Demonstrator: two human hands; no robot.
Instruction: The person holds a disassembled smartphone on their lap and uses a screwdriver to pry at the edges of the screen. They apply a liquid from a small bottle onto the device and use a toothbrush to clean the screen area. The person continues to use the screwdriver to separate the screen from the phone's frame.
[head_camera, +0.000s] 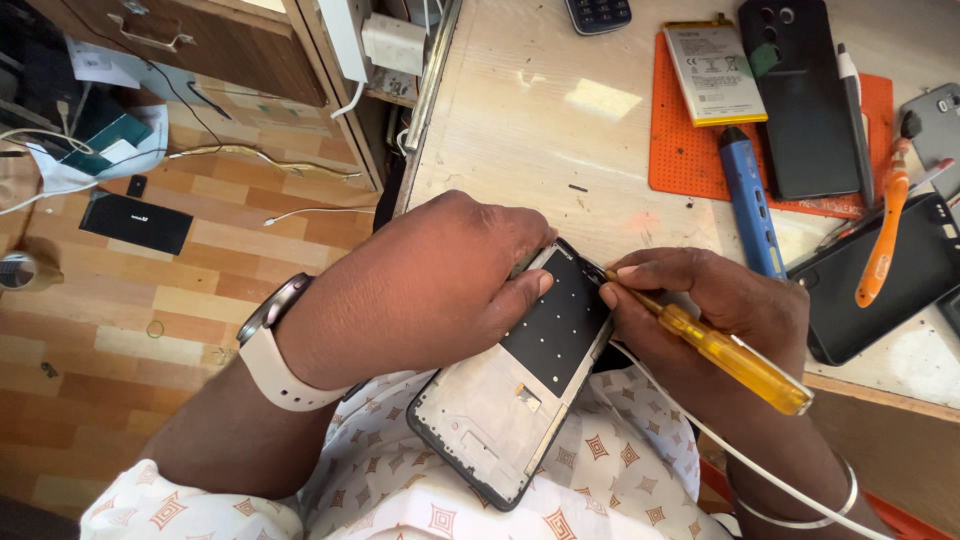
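Centre of frame: left hand (425, 285), fingers curled shut round the upper end of an opened phone (515, 385), thumb pressed onto its dark inner plate. Phone tilted, lower end resting on a patterned lap (610, 470) at bottom centre, upper end just at the bench (530, 110) edge. Pale watch (270, 350) on the left wrist.

Right of centre: right hand (715, 305), fingers pinched closed on a yellow screwdriver (725, 350); tip at the phone's upper right edge, probably touching it, though the contact point is too small to be sure. Handle slanting down toward lower right. Thin bangle (800, 515) on the right wrist, white cable (700, 430) passing beneath the hand.

Upper right: orange mat (680, 150) on the bench, carrying a battery (713, 72) and a dark back cover (800, 95) side by side. Blue tool (748, 200) lying off the mat's lower edge, near the right hand. Orange tool (885, 235) across another dark phone (880, 285) at far right.

Left side: wood-patterned floor (150, 280) with loose cables.
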